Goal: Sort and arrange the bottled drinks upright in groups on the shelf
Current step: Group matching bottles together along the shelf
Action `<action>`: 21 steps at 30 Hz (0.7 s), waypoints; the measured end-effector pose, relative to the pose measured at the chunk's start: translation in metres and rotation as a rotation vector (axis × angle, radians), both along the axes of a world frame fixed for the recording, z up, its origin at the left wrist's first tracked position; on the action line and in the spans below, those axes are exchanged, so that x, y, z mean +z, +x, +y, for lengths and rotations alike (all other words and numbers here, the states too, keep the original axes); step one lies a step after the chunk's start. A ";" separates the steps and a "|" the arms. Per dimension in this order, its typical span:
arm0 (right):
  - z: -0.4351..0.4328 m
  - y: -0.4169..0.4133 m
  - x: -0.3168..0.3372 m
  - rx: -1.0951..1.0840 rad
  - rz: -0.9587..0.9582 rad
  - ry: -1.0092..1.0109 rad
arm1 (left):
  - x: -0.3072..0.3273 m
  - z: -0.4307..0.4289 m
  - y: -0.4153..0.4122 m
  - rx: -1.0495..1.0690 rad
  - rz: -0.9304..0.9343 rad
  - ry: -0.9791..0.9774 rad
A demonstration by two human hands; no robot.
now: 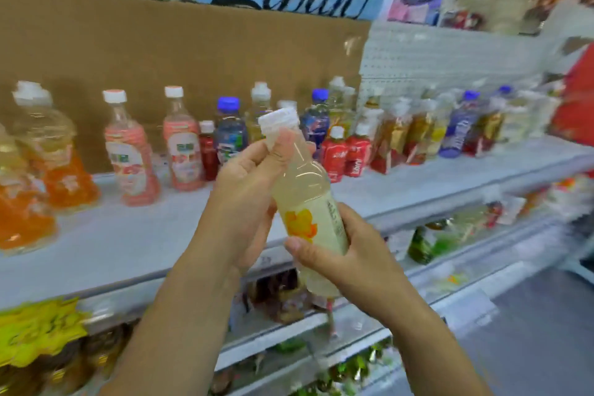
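Presently, a clear plastic bottle of pale yellowish drink with a white ribbed cap and a yellow flower label (pixel 307 202) is held in mid-air in front of the grey shelf (pixel 128 244), tilted with its cap toward eleven o'clock and its base toward five o'clock. The neck, just under the cap, is pinched by the left hand (pixel 247 183), thumb in front, while the lower body is wrapped from the five o'clock side by the right hand (pixel 347 254); both hands are closed on the bottle. It appears full, so a moderate weight is to be expected, and the smooth plastic wall is judged slightly yielding and perhaps slippery at the label; the firmest hold is likely at the stiff neck or around the waisted middle, rather than by the cap alone. On the shelf, two orange-labelled bottles (pixel 48 157) are seen standing at nine o'clock, two pink-labelled bottles with white caps (pixel 154 151) at about ten o'clock, and a mixed cluster of blue-capped and red bottles (pixel 289 138) from twelve toward two o'clock, blurred at the far end. A wide bare stretch of shelf lies in front of these, where the held bottle could be stood upright; a matching pale group cannot be made out with certainty.
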State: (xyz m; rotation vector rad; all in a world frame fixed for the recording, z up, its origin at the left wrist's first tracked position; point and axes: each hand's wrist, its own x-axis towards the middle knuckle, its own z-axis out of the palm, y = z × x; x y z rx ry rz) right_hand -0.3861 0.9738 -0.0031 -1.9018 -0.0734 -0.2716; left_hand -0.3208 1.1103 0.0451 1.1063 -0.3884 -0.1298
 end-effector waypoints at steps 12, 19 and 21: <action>-0.298 -0.057 -0.029 -0.449 -0.004 0.421 | -0.073 -0.285 0.017 0.235 -0.366 0.852; -0.417 0.002 -0.047 -0.473 -0.043 0.608 | -0.094 -0.382 0.075 0.239 -0.419 1.103; -0.447 0.026 -0.046 -0.493 -0.062 0.588 | -0.094 -0.411 0.097 0.238 -0.397 1.125</action>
